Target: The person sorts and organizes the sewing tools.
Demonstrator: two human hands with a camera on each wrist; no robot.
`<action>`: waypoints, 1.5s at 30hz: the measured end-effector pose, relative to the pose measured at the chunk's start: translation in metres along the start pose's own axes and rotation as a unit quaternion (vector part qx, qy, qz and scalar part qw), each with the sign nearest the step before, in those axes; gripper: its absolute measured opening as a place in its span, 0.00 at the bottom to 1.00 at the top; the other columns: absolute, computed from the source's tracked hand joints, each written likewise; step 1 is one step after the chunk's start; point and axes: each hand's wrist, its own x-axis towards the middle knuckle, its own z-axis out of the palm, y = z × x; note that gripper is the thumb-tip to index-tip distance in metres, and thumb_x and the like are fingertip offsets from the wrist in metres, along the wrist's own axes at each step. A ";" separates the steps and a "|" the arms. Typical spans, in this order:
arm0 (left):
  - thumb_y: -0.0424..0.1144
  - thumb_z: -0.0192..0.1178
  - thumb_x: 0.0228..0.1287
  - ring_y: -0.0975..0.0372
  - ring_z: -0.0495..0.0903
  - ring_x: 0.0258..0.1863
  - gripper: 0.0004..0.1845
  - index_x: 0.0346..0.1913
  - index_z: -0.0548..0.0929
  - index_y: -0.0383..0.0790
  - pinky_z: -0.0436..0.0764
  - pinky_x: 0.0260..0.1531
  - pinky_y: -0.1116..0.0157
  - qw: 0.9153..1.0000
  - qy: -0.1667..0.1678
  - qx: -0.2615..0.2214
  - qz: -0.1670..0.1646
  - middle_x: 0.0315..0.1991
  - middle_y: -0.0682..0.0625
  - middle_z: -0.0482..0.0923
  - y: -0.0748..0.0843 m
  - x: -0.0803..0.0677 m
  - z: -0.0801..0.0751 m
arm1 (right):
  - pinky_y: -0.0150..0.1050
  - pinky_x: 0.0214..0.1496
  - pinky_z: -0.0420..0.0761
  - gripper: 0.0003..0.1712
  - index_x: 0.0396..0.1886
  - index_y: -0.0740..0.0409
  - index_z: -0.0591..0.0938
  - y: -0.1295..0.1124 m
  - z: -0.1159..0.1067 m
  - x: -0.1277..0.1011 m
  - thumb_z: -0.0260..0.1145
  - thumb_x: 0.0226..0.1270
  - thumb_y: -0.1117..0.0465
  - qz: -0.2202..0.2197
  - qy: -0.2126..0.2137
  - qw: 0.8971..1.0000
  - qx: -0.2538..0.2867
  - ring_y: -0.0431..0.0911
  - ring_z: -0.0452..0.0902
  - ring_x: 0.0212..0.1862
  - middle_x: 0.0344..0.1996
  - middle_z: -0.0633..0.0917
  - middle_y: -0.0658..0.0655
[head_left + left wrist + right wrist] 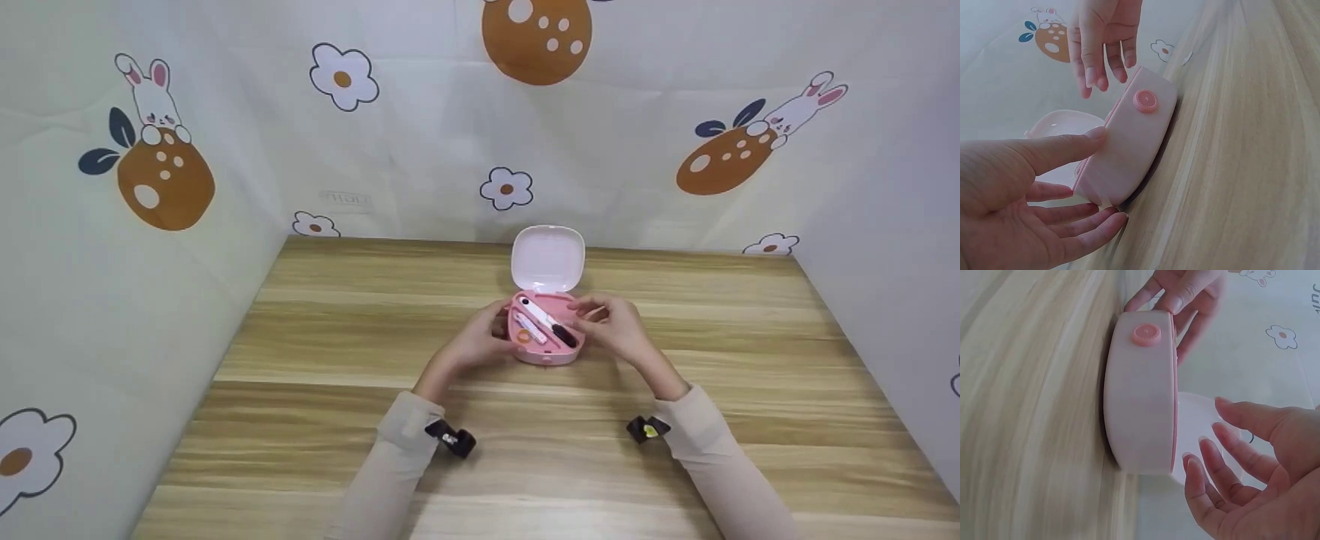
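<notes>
A small pink-and-white box point(547, 359) stands on the table with its white lid point(547, 259) swung up at the back. Inside its pink tray lie a slim white tool with a black end point(562, 335), a small white strip-like piece point(531, 328) and an orange round piece point(524, 337). My left hand point(480, 341) holds the box's left side, its thumb on the front rim and its fingers by the side and base. Over the right edge hovers my right hand point(611, 326), fingers loosely bent and nothing in them. A round pink button point(1146, 100) marks the box's front.
A wood-grain table point(337, 315) lies under the box. Pale cloth walls point(420, 135) printed with rabbits and flowers rise behind it and on both sides. Black wrist cameras sit on the left sleeve point(390, 457) and the right sleeve point(720, 457).
</notes>
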 end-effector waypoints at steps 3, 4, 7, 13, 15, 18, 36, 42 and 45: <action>0.23 0.69 0.61 0.41 0.79 0.65 0.43 0.78 0.62 0.26 0.84 0.62 0.55 1.000 -0.001 0.002 0.002 0.67 0.29 0.74 0.000 0.000 0.000 | 0.26 0.42 0.81 0.14 0.48 0.74 0.87 0.002 -0.006 -0.004 0.74 0.64 0.71 0.000 0.003 1.000 0.010 0.53 0.86 0.39 0.42 0.89 0.71; 0.23 0.69 0.61 0.41 0.79 0.65 0.43 0.78 0.62 0.26 0.84 0.63 0.55 1.000 -0.002 0.002 0.002 0.67 0.29 0.74 0.000 0.000 0.000 | 0.26 0.42 0.82 0.14 0.48 0.74 0.88 0.004 -0.007 -0.005 0.74 0.64 0.71 -0.001 0.004 1.000 0.010 0.52 0.86 0.39 0.42 0.89 0.71; 0.23 0.69 0.61 0.40 0.79 0.65 0.44 0.79 0.62 0.26 0.83 0.64 0.54 1.000 -0.002 -0.001 0.001 0.68 0.29 0.73 0.000 0.000 0.000 | 0.27 0.43 0.83 0.14 0.49 0.74 0.88 0.007 -0.012 -0.007 0.75 0.65 0.70 -0.001 0.008 1.000 0.009 0.49 0.86 0.39 0.42 0.89 0.71; 0.23 0.69 0.62 0.41 0.79 0.64 0.44 0.79 0.62 0.27 0.84 0.62 0.56 1.000 0.000 -0.005 -0.004 0.68 0.29 0.74 -0.001 0.000 0.000 | 0.29 0.44 0.83 0.15 0.48 0.73 0.87 0.017 -0.022 -0.013 0.76 0.66 0.67 0.006 0.005 1.000 -0.014 0.53 0.87 0.42 0.43 0.90 0.70; 0.23 0.70 0.62 0.41 0.80 0.64 0.44 0.79 0.62 0.27 0.84 0.62 0.56 1.000 0.000 -0.004 -0.006 0.68 0.29 0.74 -0.001 0.000 0.000 | 0.28 0.44 0.83 0.15 0.48 0.74 0.87 0.020 -0.025 -0.014 0.75 0.66 0.68 0.004 0.004 1.000 -0.022 0.55 0.87 0.42 0.44 0.89 0.71; 0.23 0.70 0.62 0.41 0.79 0.65 0.44 0.80 0.62 0.28 0.83 0.63 0.56 1.000 0.001 -0.002 -0.010 0.69 0.30 0.74 -0.001 0.001 0.000 | 0.28 0.44 0.83 0.14 0.48 0.75 0.87 0.024 -0.031 -0.018 0.75 0.66 0.69 -0.001 0.002 1.000 -0.027 0.57 0.87 0.43 0.44 0.89 0.71; 0.23 0.69 0.62 0.41 0.79 0.65 0.43 0.79 0.62 0.26 0.85 0.60 0.57 1.000 -0.007 -0.009 -0.006 0.69 0.29 0.73 0.000 -0.001 -0.001 | 0.25 0.43 0.82 0.18 0.51 0.77 0.85 0.053 -0.057 -0.022 0.75 0.67 0.68 0.026 -0.035 0.998 -0.038 0.53 0.87 0.44 0.47 0.89 0.73; 0.24 0.70 0.62 0.42 0.80 0.64 0.43 0.79 0.63 0.28 0.86 0.59 0.57 1.000 -0.003 -0.005 -0.011 0.69 0.30 0.74 0.001 -0.001 -0.001 | 0.24 0.42 0.83 0.20 0.53 0.78 0.84 0.060 -0.061 -0.020 0.75 0.66 0.69 0.041 -0.057 0.997 -0.021 0.53 0.86 0.45 0.47 0.87 0.74; 0.24 0.70 0.62 0.42 0.80 0.64 0.43 0.79 0.63 0.29 0.86 0.59 0.58 1.000 -0.001 -0.001 -0.013 0.68 0.31 0.75 0.001 -0.001 -0.001 | 0.24 0.43 0.82 0.20 0.53 0.78 0.84 0.067 -0.063 -0.017 0.76 0.64 0.70 0.038 -0.064 0.997 -0.018 0.48 0.85 0.44 0.45 0.88 0.73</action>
